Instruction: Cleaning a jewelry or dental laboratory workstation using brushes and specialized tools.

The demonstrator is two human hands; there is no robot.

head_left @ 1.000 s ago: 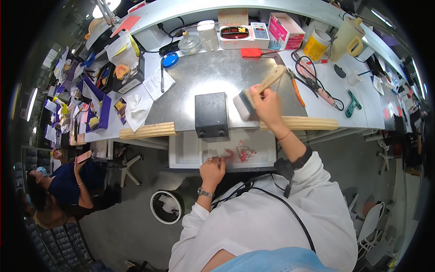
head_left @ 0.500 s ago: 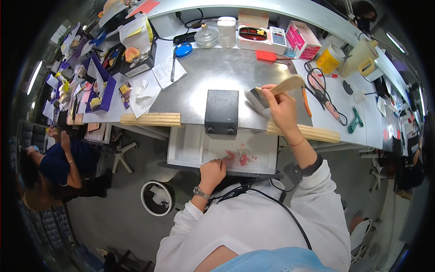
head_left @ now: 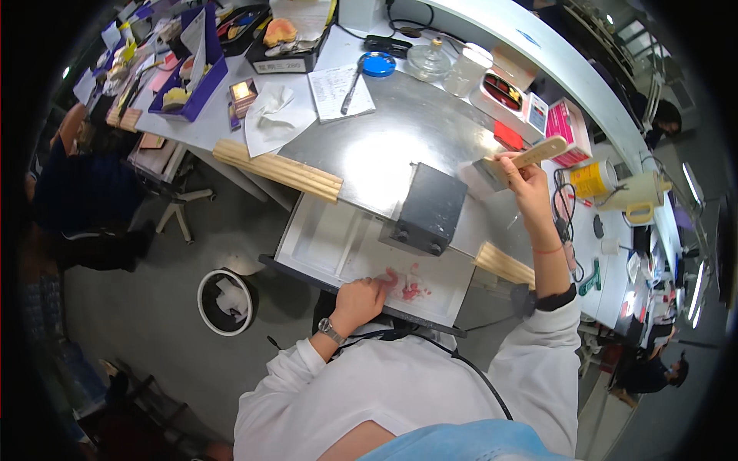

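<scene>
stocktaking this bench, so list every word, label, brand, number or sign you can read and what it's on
Wording isn't copied out here; this is where it stands:
Black box, front: characters and a number, large enough to read.
Notepad: handwriting, too small to read.
Pink-and-white box: print, too blurred.
Yellow-labelled tub: print, too blurred.
Small gold-and-purple box: any print is too small to read.

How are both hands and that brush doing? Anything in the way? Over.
Right hand gripping brush; contact with metal worktop unclear. Left hand at front edge of open drawer. Possible obstacle: black block, left of brush, at worktop's front edge.
</scene>
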